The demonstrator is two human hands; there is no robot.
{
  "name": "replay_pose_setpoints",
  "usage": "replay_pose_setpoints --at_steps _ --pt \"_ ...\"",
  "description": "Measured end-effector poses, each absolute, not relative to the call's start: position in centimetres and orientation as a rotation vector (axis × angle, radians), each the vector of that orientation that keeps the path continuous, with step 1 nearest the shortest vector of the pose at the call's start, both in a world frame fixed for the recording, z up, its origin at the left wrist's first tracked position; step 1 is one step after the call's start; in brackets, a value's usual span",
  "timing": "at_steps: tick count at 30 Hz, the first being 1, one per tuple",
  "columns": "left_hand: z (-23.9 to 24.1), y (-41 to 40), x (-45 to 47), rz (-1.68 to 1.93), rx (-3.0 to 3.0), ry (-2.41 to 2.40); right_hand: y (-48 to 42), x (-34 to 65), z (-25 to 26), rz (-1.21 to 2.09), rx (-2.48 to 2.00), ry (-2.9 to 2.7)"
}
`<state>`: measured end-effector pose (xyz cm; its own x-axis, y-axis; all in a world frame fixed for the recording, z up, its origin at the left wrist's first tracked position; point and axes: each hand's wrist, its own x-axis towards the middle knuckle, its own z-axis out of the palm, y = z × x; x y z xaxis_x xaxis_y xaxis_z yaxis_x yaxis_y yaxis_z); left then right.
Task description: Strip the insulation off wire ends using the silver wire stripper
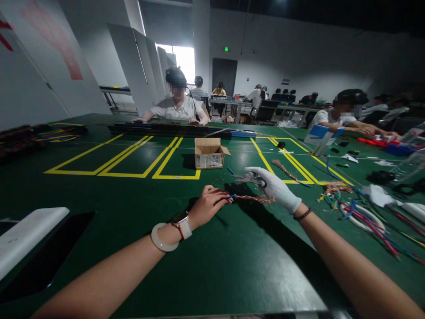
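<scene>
My left hand [209, 204] is bare and pinched shut on the blue end of a wire [229, 196] whose stripped copper strands [254, 199] run right across the green table [212, 266]. My right hand [274, 186] wears a white glove and is closed around a metal tool [248, 178] that looks like scissors or strippers, just above the copper strands. A watch and a pale bangle sit on my left wrist.
A small open cardboard box [210, 153] stands beyond my hands inside yellow floor-tape lines. Another copper bundle [284, 170] lies to the right. A heap of coloured cables [361, 212] fills the right side. A white flat object [26, 235] lies at left. Other people sit at the far edges.
</scene>
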<state>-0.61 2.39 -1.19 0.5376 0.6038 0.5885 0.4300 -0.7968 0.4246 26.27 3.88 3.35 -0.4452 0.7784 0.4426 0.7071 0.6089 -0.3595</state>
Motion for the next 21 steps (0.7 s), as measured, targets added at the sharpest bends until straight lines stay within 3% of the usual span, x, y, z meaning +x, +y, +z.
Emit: replay_pose_setpoints --at_steps 15,21 --pt "-0.7 2.1 -1.0 1.103 2.617 0.790 1.7 27.1 0.3 0.059 -1.266 -2.368" --pt "-0.7 2.0 -1.0 1.080 2.623 0.806 1.8 26.7 0.6 -0.242 -1.420 -2.435"
